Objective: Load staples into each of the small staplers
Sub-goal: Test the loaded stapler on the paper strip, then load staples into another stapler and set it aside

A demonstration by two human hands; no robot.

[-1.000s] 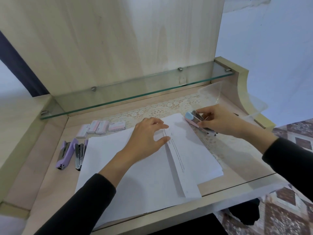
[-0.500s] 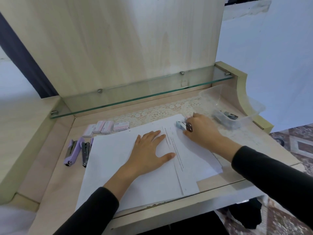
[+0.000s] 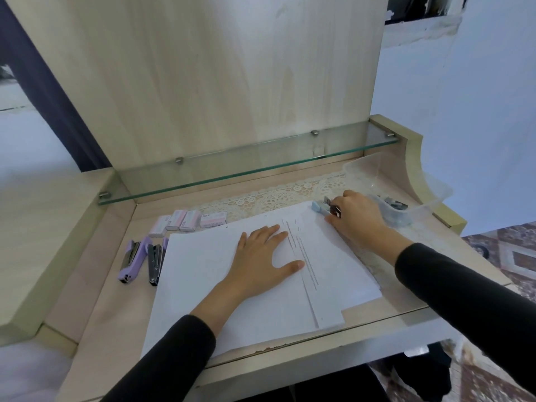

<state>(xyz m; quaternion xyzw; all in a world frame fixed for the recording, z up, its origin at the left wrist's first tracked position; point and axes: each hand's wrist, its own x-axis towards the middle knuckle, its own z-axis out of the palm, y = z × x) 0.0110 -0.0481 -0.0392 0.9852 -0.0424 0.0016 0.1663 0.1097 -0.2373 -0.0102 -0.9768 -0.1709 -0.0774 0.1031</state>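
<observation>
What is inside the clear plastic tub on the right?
In the clear plastic tub, at least one small dark-grey stapler shows. The right hand, gripping a pale blue stapler, covers its left part, so the count is uncertain.

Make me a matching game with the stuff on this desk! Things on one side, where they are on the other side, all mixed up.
Things:
1. blue stapler
2. purple staplers
3. staple boxes
4. left hand

Places:
A. lying flat on the paper
B. in a row behind the paper
C. gripped by the right hand at the paper's far corner
D. on the desk, left of the paper

Pairs: 1-C, 2-D, 3-B, 4-A.
</observation>
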